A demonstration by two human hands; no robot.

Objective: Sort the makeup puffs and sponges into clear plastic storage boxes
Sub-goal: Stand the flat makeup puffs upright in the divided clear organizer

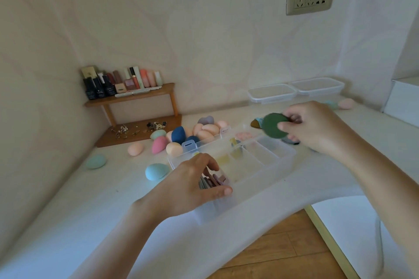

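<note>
Dark green, the round flat makeup puff (274,128) sits pinched in the right hand's (317,127) fingers at two o'clock, above the clear plastic compartment box (267,161) on the white desk (90,206). The left hand (192,186) grasps mauve flat puffs (215,181) in the box's near compartment. Egg-shaped sponges (181,138) cluster at eleven o'clock.

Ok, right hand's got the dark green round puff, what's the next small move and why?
Probably carry the dark green round puff in the right hand down into an empty compartment of the clear plastic divided box; the left hand already steadies its near end.
</note>
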